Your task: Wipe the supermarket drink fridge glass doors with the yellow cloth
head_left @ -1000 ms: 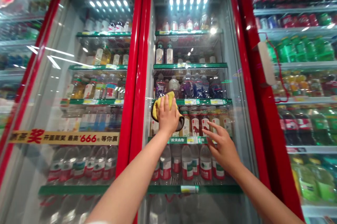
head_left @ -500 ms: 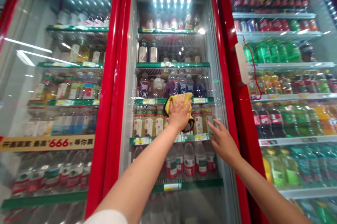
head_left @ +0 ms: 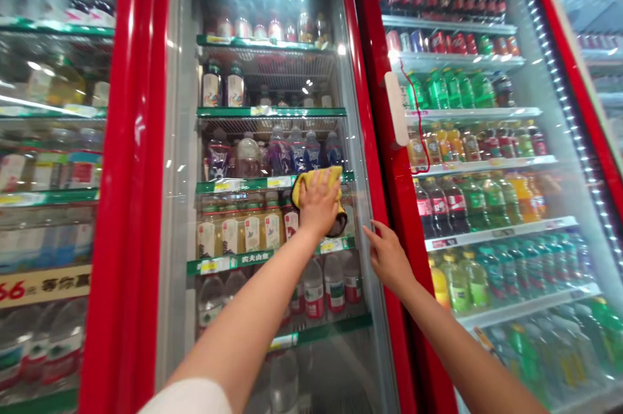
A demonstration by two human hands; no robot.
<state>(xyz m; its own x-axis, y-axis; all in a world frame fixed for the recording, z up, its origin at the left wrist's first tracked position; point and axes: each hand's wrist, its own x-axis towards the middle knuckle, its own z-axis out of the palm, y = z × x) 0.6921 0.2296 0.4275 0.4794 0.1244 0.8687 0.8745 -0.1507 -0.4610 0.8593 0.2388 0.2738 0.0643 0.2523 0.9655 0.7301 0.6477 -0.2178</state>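
Note:
My left hand (head_left: 318, 203) presses a yellow cloth (head_left: 332, 175) with a dark edge flat against the glass door (head_left: 272, 89) of the middle fridge. The fingers lie over the cloth, and its dark underside shows below the palm. To the right, my right hand (head_left: 389, 257) is by the right edge of the same door, near the red frame (head_left: 363, 109). Its index finger is stretched out and the other fingers are partly bent, with nothing in them. Bottles on green-edged shelves stand behind the glass.
A white handle-like piece (head_left: 396, 109) with a red cord (head_left: 426, 148) is on the frame to the right. Another fridge (head_left: 487, 170) holds cans and bottles. A red-framed fridge (head_left: 131, 141) stands at the left.
The view has shifted right, so the fridges appear further left. My left hand and the cloth have moved right across the glass, nearer the door's right edge and my right hand.

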